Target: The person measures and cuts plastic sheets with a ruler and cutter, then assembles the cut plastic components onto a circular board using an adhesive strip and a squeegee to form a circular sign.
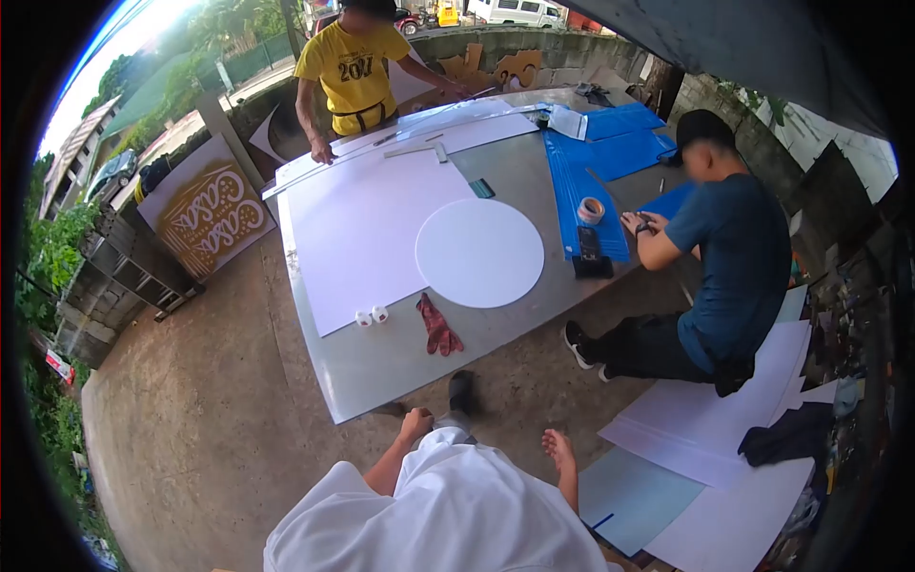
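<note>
My left hand (416, 425) hangs low beside my knee, its fingers curled in, with nothing visible in it. On the other side my right hand (559, 448) is held away from my body, fingers loosely bent and apart, holding nothing. Both hands are off the large metal-topped table (367, 381). Nearest on that table lie a red patterned glove (437, 326) and two small white items (372, 316). Beyond them a white round panel (479, 253) overlaps the corner of a big white sheet (367, 229).
Behind the table, a person in yellow (355, 71) touches a long clear strip. At right, a seated person (729, 257) works over blue sheets (620, 153). Tape (591, 210) and a black phone-like object (588, 243) lie nearby. White sheets (686, 419) cover the ground at right.
</note>
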A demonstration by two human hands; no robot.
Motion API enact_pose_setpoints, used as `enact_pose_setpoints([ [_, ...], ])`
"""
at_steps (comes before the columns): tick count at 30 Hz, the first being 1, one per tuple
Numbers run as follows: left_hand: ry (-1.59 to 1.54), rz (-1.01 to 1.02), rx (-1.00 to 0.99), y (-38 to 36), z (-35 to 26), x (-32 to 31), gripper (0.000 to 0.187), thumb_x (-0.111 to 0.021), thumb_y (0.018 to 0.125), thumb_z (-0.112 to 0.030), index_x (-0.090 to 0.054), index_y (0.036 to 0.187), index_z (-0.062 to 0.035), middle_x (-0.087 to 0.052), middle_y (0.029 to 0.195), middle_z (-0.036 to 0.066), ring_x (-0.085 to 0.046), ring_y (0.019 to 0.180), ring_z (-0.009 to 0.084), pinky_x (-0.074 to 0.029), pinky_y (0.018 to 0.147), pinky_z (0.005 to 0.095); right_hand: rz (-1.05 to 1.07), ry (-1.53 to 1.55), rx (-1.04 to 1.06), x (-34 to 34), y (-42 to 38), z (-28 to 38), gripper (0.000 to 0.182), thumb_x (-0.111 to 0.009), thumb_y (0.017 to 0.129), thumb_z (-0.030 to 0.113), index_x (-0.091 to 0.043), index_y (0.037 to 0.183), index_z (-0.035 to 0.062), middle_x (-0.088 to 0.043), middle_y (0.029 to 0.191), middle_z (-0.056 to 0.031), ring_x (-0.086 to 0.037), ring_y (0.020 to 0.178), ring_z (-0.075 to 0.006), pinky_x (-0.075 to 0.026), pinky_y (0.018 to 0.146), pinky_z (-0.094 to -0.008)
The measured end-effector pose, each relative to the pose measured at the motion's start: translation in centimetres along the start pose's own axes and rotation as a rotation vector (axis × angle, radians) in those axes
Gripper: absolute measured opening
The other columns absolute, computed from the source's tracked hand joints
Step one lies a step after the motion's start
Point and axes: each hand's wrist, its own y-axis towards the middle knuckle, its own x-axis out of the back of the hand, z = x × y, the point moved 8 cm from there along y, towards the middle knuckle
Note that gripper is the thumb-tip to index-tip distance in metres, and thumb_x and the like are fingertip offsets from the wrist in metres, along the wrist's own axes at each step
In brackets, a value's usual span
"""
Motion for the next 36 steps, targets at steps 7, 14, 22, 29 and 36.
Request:
enact_pose_setpoints([
  [7, -0.571, 0.258, 0.041, 16.0, -15.1, -1.2, 0.044, -0.061, 0.084, -0.029, -0.058, 0.115, 0.0020, -0.065, 0.095, 0.018, -0.065, 0.085, 0.0293, -0.053, 0.073, 0.0373, -0.104, 0.104, -0.136, -0.3, 5.9, 0.5, 0.041, -0.056, 0.087, 0.040, -0.058, 0.113, 0.0087, -0.064, 0.098, -0.0090, -0.062, 0.086, -0.0236, -0.048, 0.073, -0.0393],
  [14, -1.395, -0.095, 0.520, 24.1, -18.9, -3.4, 0.062, -0.055, 0.087, -0.025, -0.029, 0.132, 0.0095, -0.042, 0.130, 0.027, -0.061, 0.102, 0.0356, -0.052, 0.086, 0.0426, -0.206, -0.303, -0.153, 4.9, 8.3, 7.2, 0.043, -0.057, 0.083, 0.039, -0.062, 0.112, 0.0075, -0.066, 0.103, -0.0110, -0.064, 0.091, -0.0267, -0.050, 0.076, -0.0421],
  [22, -1.582, -0.271, 0.597, 26.8, -17.1, -5.7, 0.064, -0.063, 0.076, -0.045, -0.044, 0.120, -0.0031, -0.050, 0.111, 0.014, -0.051, 0.103, 0.0288, -0.044, 0.083, 0.0380, -0.059, -1.004, 0.062, 13.9, 13.8, 25.5, 0.034, -0.060, 0.080, 0.033, -0.065, 0.101, 0.0077, -0.067, 0.093, -0.0090, -0.064, 0.080, -0.0245, -0.051, 0.071, -0.0407],
  [29, -1.431, -0.042, 0.492, 30.4, -18.9, -6.3, 0.057, -0.046, 0.082, -0.041, -0.042, 0.134, -0.0154, -0.045, 0.138, 0.005, -0.038, 0.129, 0.0275, -0.025, 0.102, 0.0532, 0.029, -1.297, 0.299, 5.8, 29.8, 13.2, 0.026, -0.062, 0.078, 0.029, -0.068, 0.091, 0.0079, -0.068, 0.084, -0.0073, -0.065, 0.070, -0.0226, -0.052, 0.066, -0.0394],
  [36, -1.302, -0.267, 0.730, 30.1, -21.0, -4.8, 0.065, -0.038, 0.083, -0.051, -0.041, 0.136, -0.0134, -0.044, 0.139, 0.006, -0.031, 0.132, 0.0275, -0.017, 0.104, 0.0573, -0.120, -0.420, 0.396, -0.1, 26.7, 34.0, 0.028, -0.062, 0.084, 0.031, -0.067, 0.085, 0.0032, -0.067, 0.077, -0.0126, -0.066, 0.072, -0.0224, -0.050, 0.067, -0.0348],
])
